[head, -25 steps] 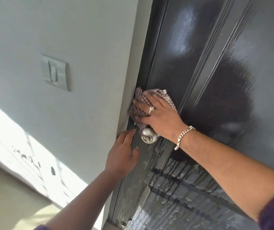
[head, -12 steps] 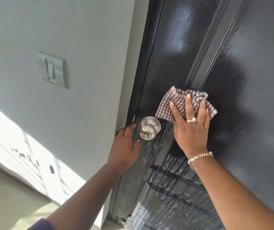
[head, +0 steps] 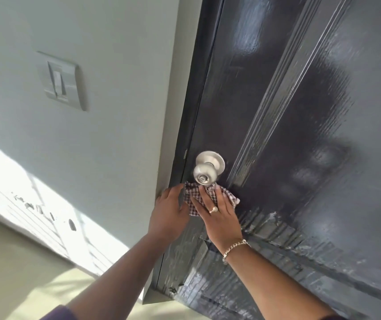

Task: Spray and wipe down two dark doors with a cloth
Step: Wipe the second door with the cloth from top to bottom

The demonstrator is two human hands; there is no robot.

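A glossy dark door (head: 300,125) fills the right of the view, with wet streaks across its lower panels. My right hand (head: 221,215) presses a checked brown-and-white cloth (head: 194,199) flat against the door just below the silver knob (head: 205,173). My left hand (head: 168,215) rests with spread fingers on the door's edge and the frame, touching the cloth's left side and holding nothing. No spray bottle is in view.
A pale wall (head: 115,135) with a grey light switch (head: 61,80) lies left of the door frame (head: 173,112). Sunlight falls across the lower wall and the floor (head: 11,273) at the bottom left.
My right hand carried the cloth from beside the knob out onto the panel, then down and left to under the knob. My left hand stayed on the door edge.
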